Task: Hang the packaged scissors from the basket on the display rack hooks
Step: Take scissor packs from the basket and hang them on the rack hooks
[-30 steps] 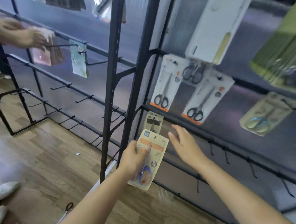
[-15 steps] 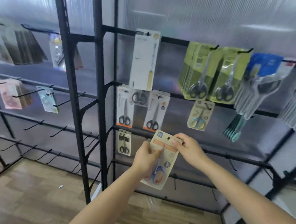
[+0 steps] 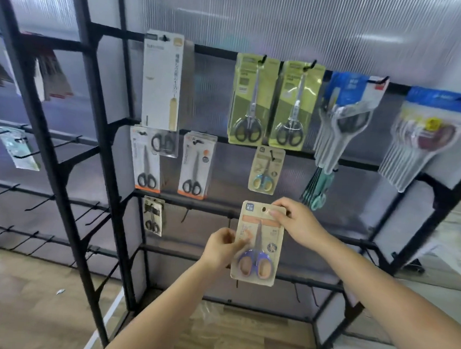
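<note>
Below the small yellow-handled scissors pack (image 3: 266, 169) already hanging on the display rack (image 3: 109, 145), both hands hold a purple-handled scissors pack (image 3: 259, 243) upright, left hand (image 3: 221, 248) pinching its edge, right hand (image 3: 295, 222) its top, not yet hooked.

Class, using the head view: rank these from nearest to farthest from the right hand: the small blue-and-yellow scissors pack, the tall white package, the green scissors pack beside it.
1. Small blue-and-yellow scissors pack, just above the right hand.
2. Green scissors pack, higher up.
3. Tall white package, upper left.
</note>
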